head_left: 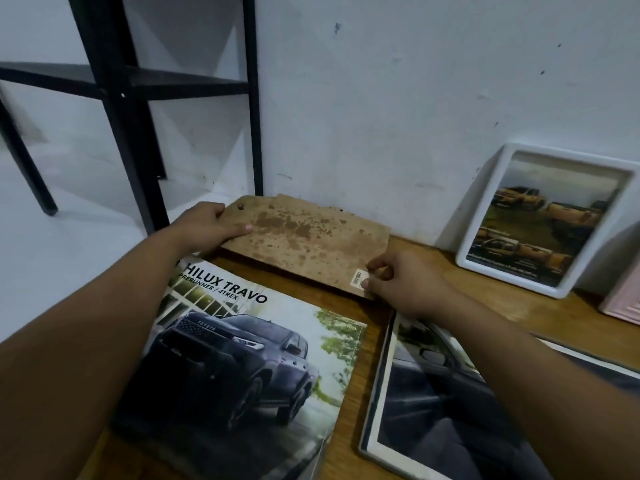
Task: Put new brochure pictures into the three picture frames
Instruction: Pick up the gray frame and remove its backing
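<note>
A brown, stained backing board (304, 237) with a barcode sticker lies at the back of the wooden table (374, 327), against the wall. My left hand (211, 223) grips its left end and my right hand (401, 278) pinches its near right corner by the sticker. A Hilux Travo brochure (239, 358) with a dark truck on its cover lies in front of it, on the left. To the right lies a loose brochure page (429, 403) with a car interior, partly under my right forearm. A white picture frame (543, 220) holding a picture of yellow trucks leans on the wall at the right.
A black metal shelf rack (117, 98) stands on the white floor left of the table. A pink object (623, 299) sits at the far right edge. The white wall runs right behind the table.
</note>
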